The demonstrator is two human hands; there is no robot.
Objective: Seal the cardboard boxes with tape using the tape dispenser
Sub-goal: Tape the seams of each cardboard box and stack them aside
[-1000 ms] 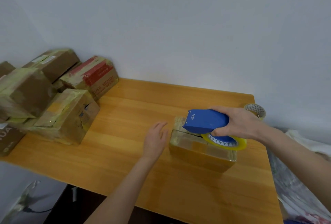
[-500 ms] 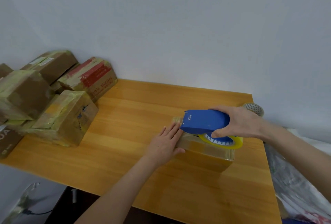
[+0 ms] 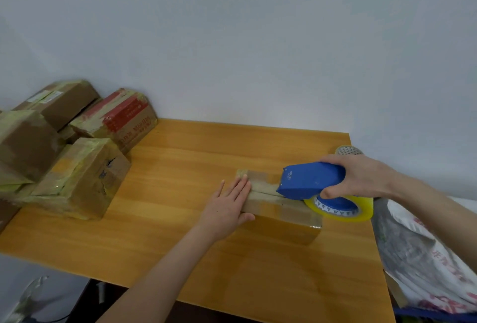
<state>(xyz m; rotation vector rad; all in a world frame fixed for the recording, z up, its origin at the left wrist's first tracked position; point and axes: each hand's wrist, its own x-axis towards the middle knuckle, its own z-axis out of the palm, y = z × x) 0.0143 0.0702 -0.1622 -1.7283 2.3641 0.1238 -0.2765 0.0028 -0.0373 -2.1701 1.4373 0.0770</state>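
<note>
Head view: small brown cardboard box [image 3: 284,224] on light wooden table [image 3: 206,157], both hands on the job.
Nearest, left hand [image 3: 227,209] lies flat, fingers straight, on box's left end & top edge. Right hand [image 3: 361,178] curls round blue plastic tape dispenser [image 3: 309,180], nose down on box top at ctr seam, w/ its clear yellowish tape roll [image 3: 343,210] hanging past box's right edge. Behind it, 2nd tape roll [image 3: 348,150] at table's far right corner. Far left: pile of taped brown cardboard boxes [image 3: 77,175] by pale wall [image 3: 232,51].
</note>
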